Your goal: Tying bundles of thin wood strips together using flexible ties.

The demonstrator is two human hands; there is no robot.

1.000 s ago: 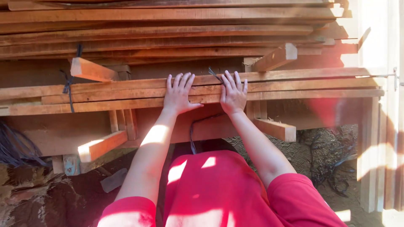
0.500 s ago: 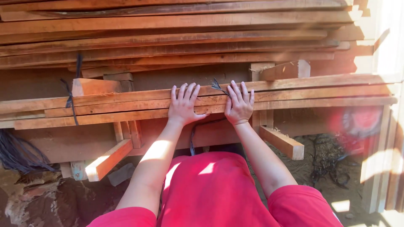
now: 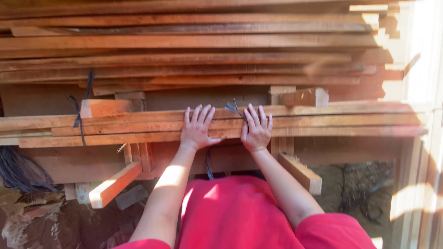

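I saw both hands flat on plank bundle (image 3: 323,121), fingers spread, nothing grasped. L hand (image 3: 197,129) and R hand (image 3: 256,129) lay side by side, near but apart, w/ black tie (image 3: 233,108) betw. them. Bundle lay horizontal across frame, on cross pieces, in front of bigger lumber stack (image 3: 184,50). 2nd tie (image 3: 78,117) bound bundle at left. Red shirt (image 3: 240,212) below.

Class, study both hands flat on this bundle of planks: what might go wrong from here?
1. The left hand and right hand press bare on rough planks, so splinters seem likely.
2. The black tie binds only one end; loose boards might slide and pinch fingers.
3. The protruding batten near the right forearm could scrape it.
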